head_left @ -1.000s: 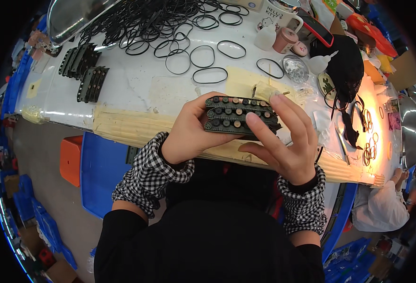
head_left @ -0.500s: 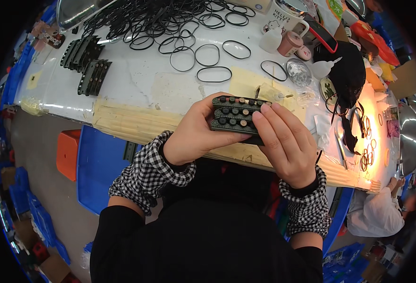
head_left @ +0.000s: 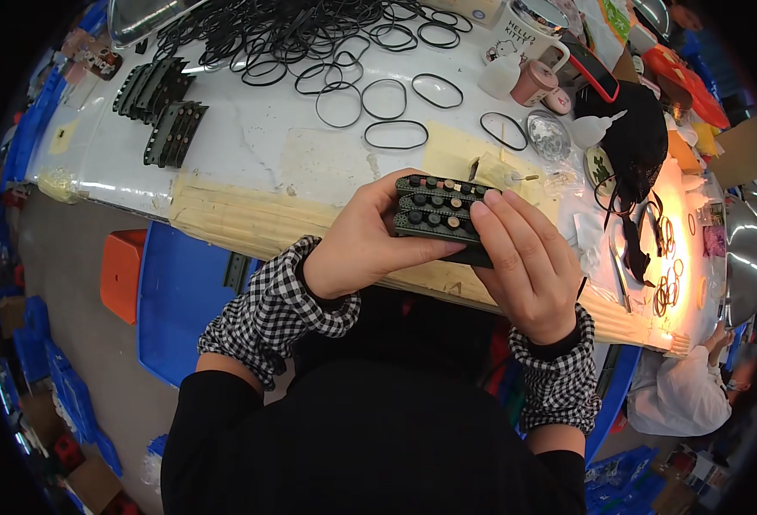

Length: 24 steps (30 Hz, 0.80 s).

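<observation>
Between my two hands, at the table's near edge, is a stack of dark green pieces (head_left: 434,204) carrying rows of small round knobs, mostly black with a few tan. My left hand (head_left: 350,249) grips the stack's left end, thumb along the near side and fingers mostly hidden behind. At the right end, my right hand (head_left: 528,273) lays its fingers over the top and side; its thumb is out of sight. Similar dark green curved pieces lie in two groups at the table's left, a far group (head_left: 151,88) and a nearer group (head_left: 175,134).
Black rubber-like loops (head_left: 267,43) pile up at the back, with several single loops nearer. At right are a mug (head_left: 516,43), a pink cup (head_left: 535,81), a dropper bottle (head_left: 591,129) and a black cap (head_left: 623,129). A blue bin (head_left: 168,318) and orange stool (head_left: 122,279) stand below left.
Both hands and the stack sit slightly farther right in the picture, as the whole view has shifted a little. My grip looks nearly the same.
</observation>
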Tool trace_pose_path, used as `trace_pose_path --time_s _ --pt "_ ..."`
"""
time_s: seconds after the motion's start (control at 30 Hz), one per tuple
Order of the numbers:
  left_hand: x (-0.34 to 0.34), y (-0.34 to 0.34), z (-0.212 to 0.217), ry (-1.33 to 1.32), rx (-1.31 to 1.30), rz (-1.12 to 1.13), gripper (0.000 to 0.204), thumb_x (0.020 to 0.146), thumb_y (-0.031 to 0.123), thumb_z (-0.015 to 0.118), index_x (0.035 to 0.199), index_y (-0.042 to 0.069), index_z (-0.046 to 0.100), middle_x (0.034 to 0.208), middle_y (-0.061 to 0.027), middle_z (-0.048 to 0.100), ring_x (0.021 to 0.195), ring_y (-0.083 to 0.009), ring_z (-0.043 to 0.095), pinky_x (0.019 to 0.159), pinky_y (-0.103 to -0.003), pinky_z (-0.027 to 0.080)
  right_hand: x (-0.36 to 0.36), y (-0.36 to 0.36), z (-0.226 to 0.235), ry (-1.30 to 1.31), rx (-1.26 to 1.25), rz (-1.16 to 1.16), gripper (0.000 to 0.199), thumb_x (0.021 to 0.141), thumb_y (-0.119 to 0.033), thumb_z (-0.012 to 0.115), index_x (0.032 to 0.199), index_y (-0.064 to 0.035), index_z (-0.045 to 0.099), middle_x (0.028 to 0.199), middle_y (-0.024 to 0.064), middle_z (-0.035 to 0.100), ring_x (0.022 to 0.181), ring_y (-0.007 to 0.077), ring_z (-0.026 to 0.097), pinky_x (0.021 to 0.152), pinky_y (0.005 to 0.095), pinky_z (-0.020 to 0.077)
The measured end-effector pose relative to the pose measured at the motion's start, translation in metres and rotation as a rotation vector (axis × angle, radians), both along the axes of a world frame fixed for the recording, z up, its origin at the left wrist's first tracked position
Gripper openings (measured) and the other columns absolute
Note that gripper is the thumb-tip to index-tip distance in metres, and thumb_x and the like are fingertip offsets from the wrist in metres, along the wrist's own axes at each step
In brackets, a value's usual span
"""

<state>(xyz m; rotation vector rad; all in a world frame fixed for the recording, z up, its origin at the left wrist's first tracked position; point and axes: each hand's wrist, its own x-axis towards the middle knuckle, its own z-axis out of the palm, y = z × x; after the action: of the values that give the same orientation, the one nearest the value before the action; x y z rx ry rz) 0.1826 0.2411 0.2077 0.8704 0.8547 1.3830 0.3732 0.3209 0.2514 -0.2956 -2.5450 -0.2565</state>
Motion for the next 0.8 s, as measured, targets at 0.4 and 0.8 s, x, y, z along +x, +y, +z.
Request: trace_pose_path --time_s 0.4,0.8 --pt "0.0 -0.0008 0.0019 -0.008 -0.036 -0.021 0.043 0.081 -0.002 0.073 0.12 -0.002 0.053 0.111 -0.0068 0.065 0.101 -0.0118 0.062 0.089 -0.026 0.052 0.001 -0.0017 0.0014 -0.05 -0.122 -0.024 0.052 0.069 -0.011 0.067 0.12 -0.0017 0.063 0.118 0.0133 0.061 0.105 0.0291 0.062 0.083 0.0371 0.0553" --pt "0.002 -0.0005 -0.0001 -0.094 -0.122 -0.039 0.043 0.081 -0.005 0.071 0.12 -0.002 0.054 0.113 -0.0071 0.065 0.102 -0.0124 0.063 0.09 -0.026 0.052 0.0016 -0.0004 0.0022 -0.104 -0.174 -0.011 0.049 0.072 -0.009 0.066 0.12 -0.0002 0.061 0.117 0.0148 0.062 0.108 0.032 0.062 0.084 0.0374 0.0553"
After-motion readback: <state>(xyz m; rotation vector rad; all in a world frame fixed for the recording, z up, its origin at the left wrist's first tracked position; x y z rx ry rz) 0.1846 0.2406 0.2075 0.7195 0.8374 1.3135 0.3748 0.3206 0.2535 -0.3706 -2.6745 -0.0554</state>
